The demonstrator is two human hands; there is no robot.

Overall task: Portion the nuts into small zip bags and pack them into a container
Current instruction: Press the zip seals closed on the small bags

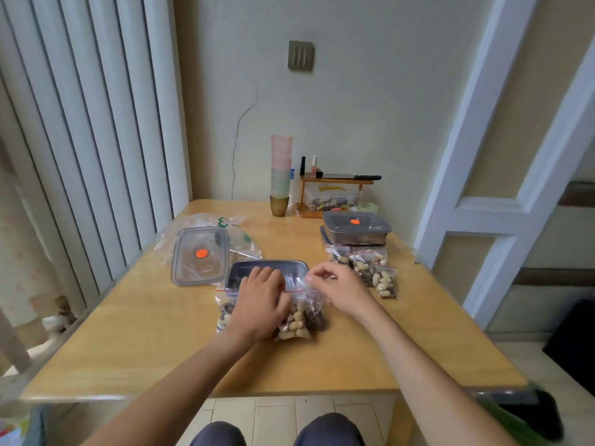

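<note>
A small zip bag of nuts (301, 320) lies on the table in front of me, its red zip strip toward an open grey container (267, 267). My left hand (259, 300) lies flat over the bag, fingers stretched toward the zip. My right hand (338, 288) pinches the bag's top right corner. Another filled bag (223, 312) peeks out from under my left hand. Three filled zip bags (370, 268) lie to the right.
The container's lid (199, 255) with an orange dot rests on a large clear plastic bag (238, 230) at the left. A closed lidded container (355, 231) stands at back right. Stacked cups (281, 175) and a small wooden shelf (335, 194) line the wall.
</note>
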